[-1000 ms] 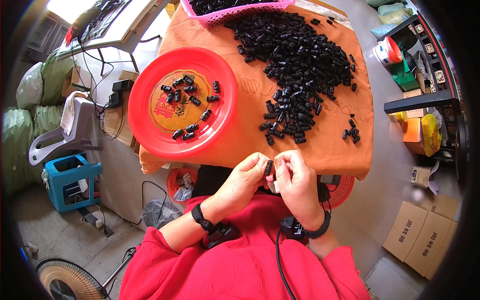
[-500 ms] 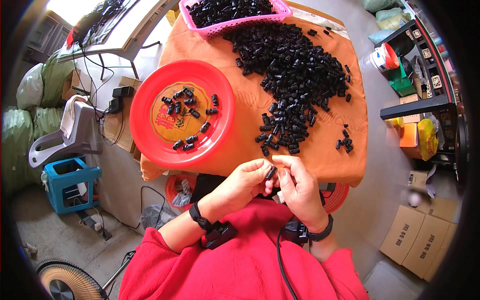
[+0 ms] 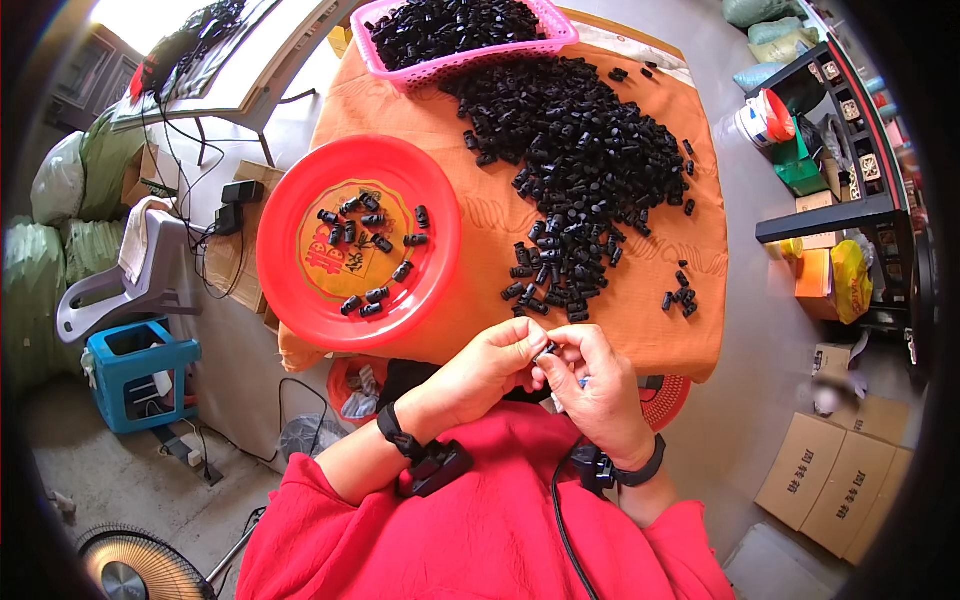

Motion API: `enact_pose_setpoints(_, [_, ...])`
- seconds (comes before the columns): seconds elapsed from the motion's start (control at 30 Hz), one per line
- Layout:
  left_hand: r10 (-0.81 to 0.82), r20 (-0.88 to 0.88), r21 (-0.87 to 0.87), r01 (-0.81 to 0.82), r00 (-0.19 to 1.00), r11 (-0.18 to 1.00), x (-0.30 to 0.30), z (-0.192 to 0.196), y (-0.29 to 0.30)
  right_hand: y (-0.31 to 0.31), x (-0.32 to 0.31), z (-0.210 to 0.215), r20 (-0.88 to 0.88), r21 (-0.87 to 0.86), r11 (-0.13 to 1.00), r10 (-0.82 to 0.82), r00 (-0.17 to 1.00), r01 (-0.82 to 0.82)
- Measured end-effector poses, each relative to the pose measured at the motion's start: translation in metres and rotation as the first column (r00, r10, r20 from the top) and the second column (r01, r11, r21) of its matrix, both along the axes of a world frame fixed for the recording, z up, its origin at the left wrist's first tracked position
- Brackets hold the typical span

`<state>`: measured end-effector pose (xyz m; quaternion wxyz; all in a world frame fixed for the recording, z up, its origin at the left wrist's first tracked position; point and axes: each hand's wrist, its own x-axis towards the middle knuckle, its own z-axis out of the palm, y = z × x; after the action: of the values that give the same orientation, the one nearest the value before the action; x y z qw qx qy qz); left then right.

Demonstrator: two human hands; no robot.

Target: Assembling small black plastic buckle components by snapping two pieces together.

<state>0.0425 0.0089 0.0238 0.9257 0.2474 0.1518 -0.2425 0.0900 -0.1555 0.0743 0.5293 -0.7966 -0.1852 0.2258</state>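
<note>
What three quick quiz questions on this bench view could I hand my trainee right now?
1. True or false: the red plate holds more black parts than the loose pile on the orange cloth.
2. What holds the small black part? A) left hand only B) both hands C) neither.
3. Which container sits at the table's far edge?

Key: 1 false; 2 B, with the right hand; 3 the pink basket.

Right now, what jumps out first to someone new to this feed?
The big heap of small black parts spread over the orange tablecloth, with a pink basket of more at the far edge. Left of it sits a bright red plate holding a few parts. Near the table's front edge, the left hand and right hand pinch one black part together.
</note>
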Motion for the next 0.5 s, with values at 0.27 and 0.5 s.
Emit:
enact_pose_setpoints(0.27, [-0.001, 0.08, 0.008, 0.001, 0.997, 1.0, -0.0021, -0.0058, 0.0011, -0.0003, -0.0002, 0.0032, -0.007, 0.025, 1.0, -0.011, 1.0, 0.011])
enact_pose_setpoints(0.5, [-0.012, 0.038, 0.071, 0.009, 0.999, 0.997, -0.004, -0.0031, -0.0004, -0.0011, -0.0015, 0.0007, -0.012, -0.012, 1.0, 0.016, 1.0, -0.016])
